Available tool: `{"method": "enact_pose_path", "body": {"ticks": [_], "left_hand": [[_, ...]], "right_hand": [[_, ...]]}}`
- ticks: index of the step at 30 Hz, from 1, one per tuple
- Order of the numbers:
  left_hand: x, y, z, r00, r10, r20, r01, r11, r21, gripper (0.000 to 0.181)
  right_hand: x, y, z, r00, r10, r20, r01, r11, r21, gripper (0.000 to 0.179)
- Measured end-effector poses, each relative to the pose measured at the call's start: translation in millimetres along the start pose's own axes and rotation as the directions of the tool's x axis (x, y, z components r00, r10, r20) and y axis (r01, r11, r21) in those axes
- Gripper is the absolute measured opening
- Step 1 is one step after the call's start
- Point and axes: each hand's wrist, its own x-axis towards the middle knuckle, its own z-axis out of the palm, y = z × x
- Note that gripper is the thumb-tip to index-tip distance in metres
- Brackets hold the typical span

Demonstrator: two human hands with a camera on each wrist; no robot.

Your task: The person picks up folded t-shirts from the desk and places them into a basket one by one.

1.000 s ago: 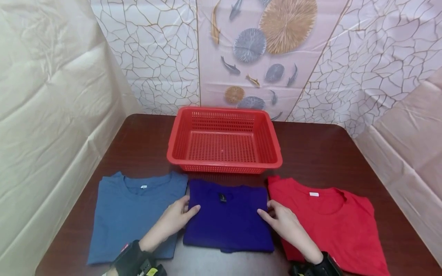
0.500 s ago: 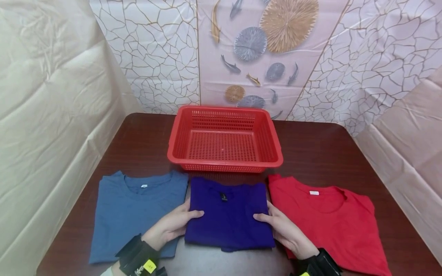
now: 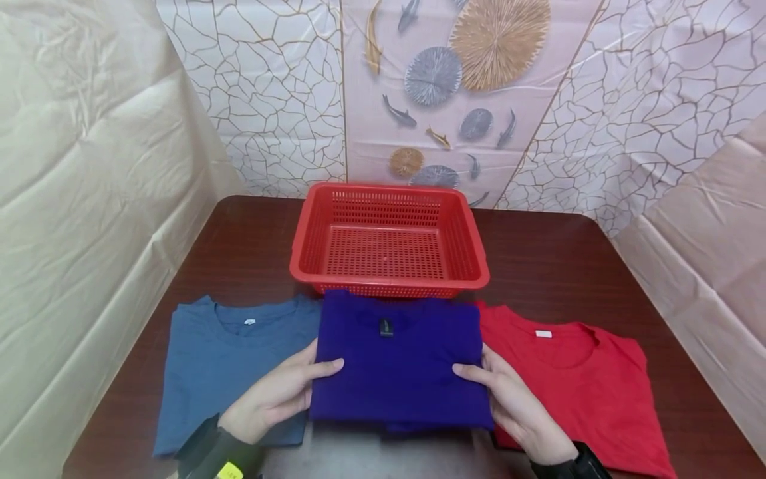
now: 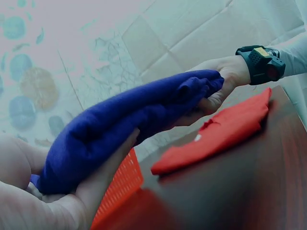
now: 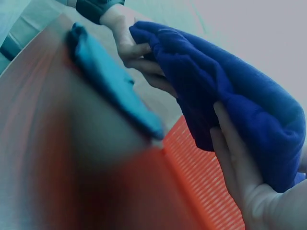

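The person in front of me has both hands on a folded purple shirt [image 3: 401,382], holding it up clear of the table [image 3: 538,266]. Take that shirt as the middle of the dial, with twelve pointing away from the person. The left hand [image 3: 281,389] grasps its edge at about nine o'clock and the right hand [image 3: 517,402] grasps it at about three, each thumb lying on top and the fingers reaching underneath. A dark neck label [image 3: 385,326] shows towards the shirt's twelve.

Straight up at twelve sits a red plastic basket [image 3: 389,282], its walls full of slots. From the head view the shirt's far edge overlaps the front of the basket; I can't tell whether they touch.

A folded blue-grey shirt [image 3: 233,372] lies on the table at nine, and a folded red shirt [image 3: 586,386] at three, a small white label [image 3: 543,334] at its neck. Each wrist wears a black band, the left one [image 3: 224,449] with a yellow patch. Beyond the basket, at twelve, hangs a patterned cloth [image 3: 431,120] with fish.
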Motion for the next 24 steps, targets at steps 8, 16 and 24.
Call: {"method": "enact_pose_path", "body": {"ticks": [8,16,24], "left_hand": [[2.9,37.0,10.5,0.998,0.055,-0.015,-0.054,0.997,0.046,0.063],[21.8,80.9,11.4,0.996,0.090,-0.029,-0.089,0.995,0.044,0.060],[60.6,122.6,2.7,0.990,0.107,-0.096,-0.100,0.992,0.075,0.058]], "right_hand": [[1.1,-38.4,14.1,0.999,-0.025,-0.026,0.026,0.999,0.028,0.061],[25.7,-76.2,17.3,0.991,-0.131,0.003,0.130,0.991,0.033,0.061],[64.1,-112.9,13.0,0.976,-0.205,-0.068,0.206,0.978,0.009,0.066]]}}
